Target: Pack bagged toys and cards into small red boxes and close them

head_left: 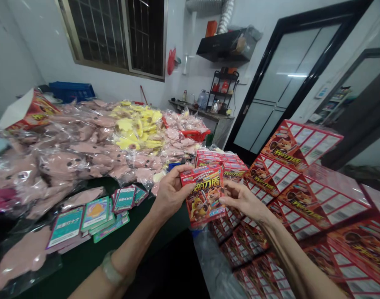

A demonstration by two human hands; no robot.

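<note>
Both of my grips are closed on one small red box [205, 201]: the left grip [171, 193] clamps its upper left side, thumb on the front, and the right grip [247, 201] pinches the right edge. It is before me, between the cards [95, 216] on the tabletop [135, 226] and the stacked red cartons [302, 199] at my right. I judge that light, even pressure near the edges suits it best, as thin card walls would probably dent under a hard squeeze. Its face is bright, with bold yellow characters above, cartoon figures below and pale lettering at the lower right corner
</note>
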